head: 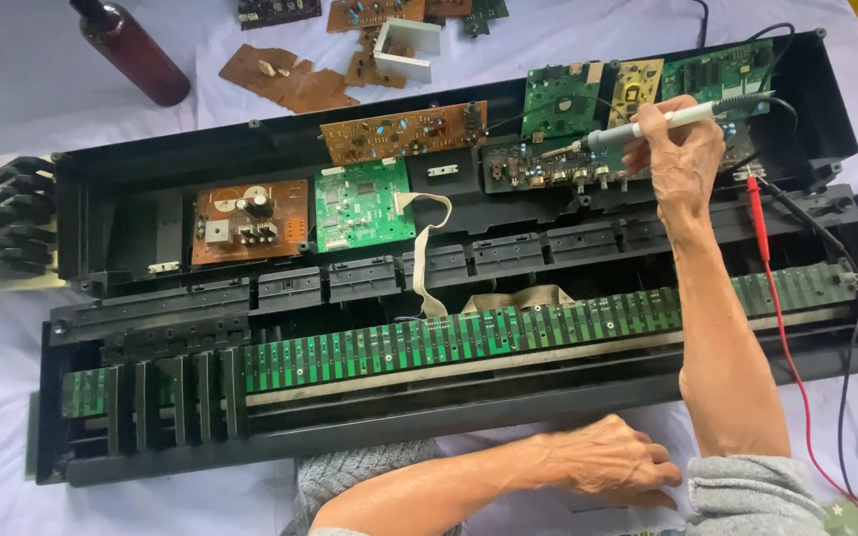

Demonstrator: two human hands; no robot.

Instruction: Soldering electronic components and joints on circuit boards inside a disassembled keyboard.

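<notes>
Left hand rests flat, holding nothing, at the casing's near edge; right hand grips the soldering iron; keep its tip steady on the rear board.

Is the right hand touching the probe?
Touching. The head view shows the right hand with its fingers wrapped around the grey probe, tip pointing left over the boards.
</notes>
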